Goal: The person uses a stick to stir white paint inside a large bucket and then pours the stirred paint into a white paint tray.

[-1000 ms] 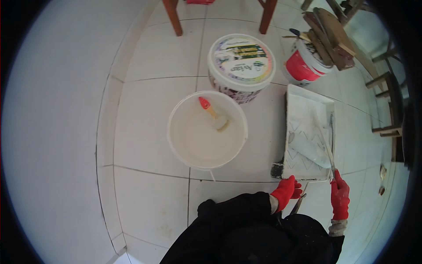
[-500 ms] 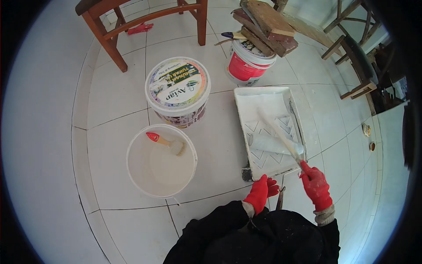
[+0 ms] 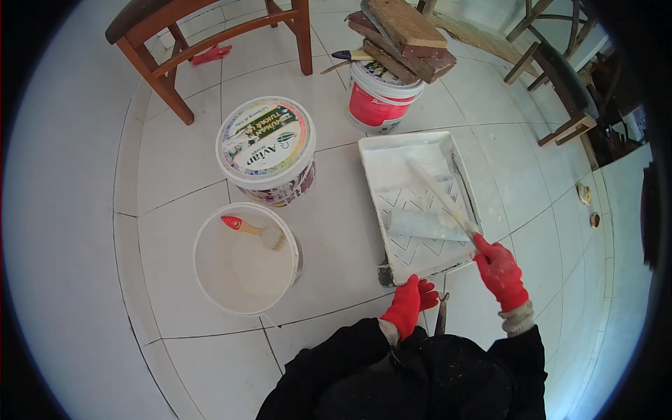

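My right hand (image 3: 501,274), in a red glove, is closed around the near end of a pale stick (image 3: 435,187). The stick slants away over a white paint tray (image 3: 389,170) and passes above a roller sleeve (image 3: 423,225) lying across the tray's ridged part. I cannot tell whether stick and sleeve are joined. My left hand (image 3: 407,308), also red-gloved, is at the tray's near edge, thumb and fingers apart, holding nothing visible. To the left, a white bucket (image 3: 203,281) contains a pale layer and a red-handled brush (image 3: 253,232).
A lidded paint bucket (image 3: 266,145) stands beyond the open one. Farther back, a red-and-white bucket (image 3: 379,105) bears stacked wooden pieces (image 3: 409,31) and a dark-handled brush (image 3: 350,55). A wooden chair (image 3: 162,77) stands far left, another (image 3: 568,91) far right. A dark-tipped handle (image 3: 442,315) lies below the tray.
The view has shifted slightly, so the buckets and tray appear a little farther left. My right hand and the stick have moved slightly toward the far side of the tray. My left hand stays near its edge.
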`<state>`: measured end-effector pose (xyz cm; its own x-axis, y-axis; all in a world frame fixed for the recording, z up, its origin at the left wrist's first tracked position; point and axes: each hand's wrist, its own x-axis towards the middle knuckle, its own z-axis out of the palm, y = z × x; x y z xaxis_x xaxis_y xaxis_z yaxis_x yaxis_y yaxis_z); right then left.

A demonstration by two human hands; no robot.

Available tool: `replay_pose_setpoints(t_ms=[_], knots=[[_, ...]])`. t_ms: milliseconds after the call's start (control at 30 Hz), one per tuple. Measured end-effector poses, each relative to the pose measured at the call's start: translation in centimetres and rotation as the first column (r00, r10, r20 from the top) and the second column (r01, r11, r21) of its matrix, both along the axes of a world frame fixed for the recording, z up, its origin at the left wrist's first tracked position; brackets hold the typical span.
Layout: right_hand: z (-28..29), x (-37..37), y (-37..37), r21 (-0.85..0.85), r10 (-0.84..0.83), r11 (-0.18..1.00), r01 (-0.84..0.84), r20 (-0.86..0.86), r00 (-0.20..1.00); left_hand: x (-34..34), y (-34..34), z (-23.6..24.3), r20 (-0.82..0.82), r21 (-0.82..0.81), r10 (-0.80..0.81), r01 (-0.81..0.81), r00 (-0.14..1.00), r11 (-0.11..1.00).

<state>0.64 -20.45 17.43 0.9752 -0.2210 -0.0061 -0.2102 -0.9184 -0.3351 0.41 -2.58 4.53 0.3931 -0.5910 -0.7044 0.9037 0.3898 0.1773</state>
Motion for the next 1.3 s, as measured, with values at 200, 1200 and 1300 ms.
replay_pose_setpoints(t_ms=[200,1200,1300], knots=[[0.7,-1.8,0.6,0.03,0.061,0.998,-0.058,-0.103,0.993,0.4,0.8,0.7,-0.009,0.009,0.004,-0.004,1.0,1.0],[-0.5,-0.5,0.6,0.212,0.161,0.968,-0.136,-0.106,0.981,0.0,0.1,-1.5,-0.098,-0.1,0.009,-0.019,0.995,0.995],[0.4,0.5,-0.1,0.035,0.046,0.998,-0.043,-0.106,0.993,-0.3,-0.3,-1.4,-0.091,-0.079,0.018,-0.025,0.996,0.997]])
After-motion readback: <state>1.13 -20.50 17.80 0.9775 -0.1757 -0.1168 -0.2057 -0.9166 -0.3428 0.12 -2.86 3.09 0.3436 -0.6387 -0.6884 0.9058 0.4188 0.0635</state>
